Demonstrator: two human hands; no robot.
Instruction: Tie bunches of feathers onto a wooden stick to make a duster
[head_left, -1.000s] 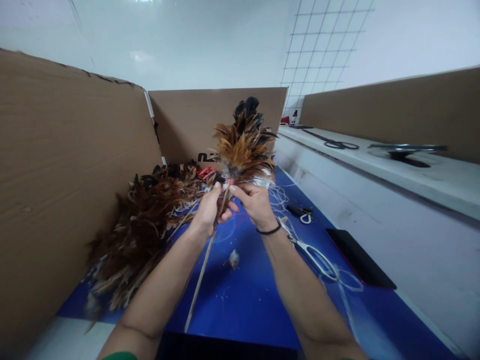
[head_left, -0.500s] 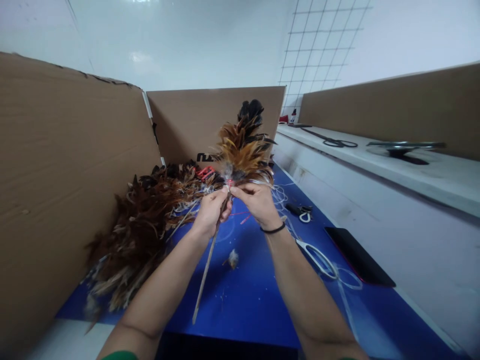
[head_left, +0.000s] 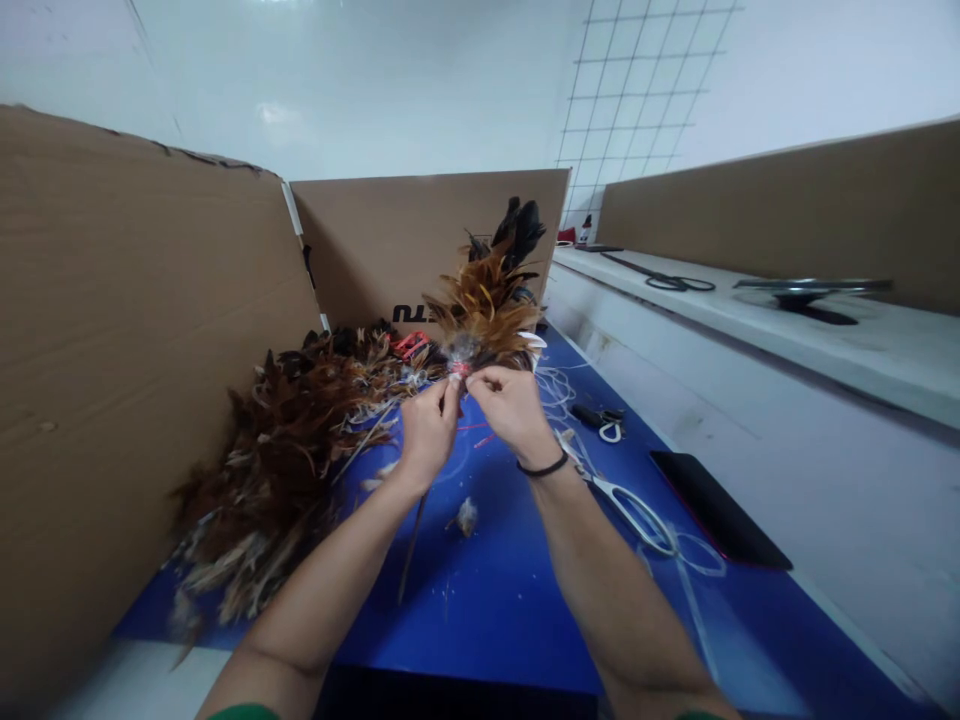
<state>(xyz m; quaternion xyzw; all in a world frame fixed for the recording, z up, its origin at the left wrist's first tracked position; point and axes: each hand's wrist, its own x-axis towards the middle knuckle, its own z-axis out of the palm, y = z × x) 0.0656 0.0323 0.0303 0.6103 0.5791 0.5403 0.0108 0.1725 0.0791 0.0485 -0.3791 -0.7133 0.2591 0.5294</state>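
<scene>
Feather pile (head_left: 300, 440) lies left on the table (head_left: 510, 600), scissors (head_left: 630, 510) right, cardboard wall (head_left: 420, 240) behind.

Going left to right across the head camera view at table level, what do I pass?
Cardboard wall → feather pile → left hand → right hand → white-handled scissors → black phone → white ledge.

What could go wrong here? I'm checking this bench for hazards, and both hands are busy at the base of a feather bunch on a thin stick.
1. Both hands, left hand and right hand, pinch at the red binding; a slip could loosen the feathers.
2. The thin stick hangs unsupported and might bend or snap.
3. The scissors lie close under the right forearm, among loose white string; the arm could snag them.
</scene>
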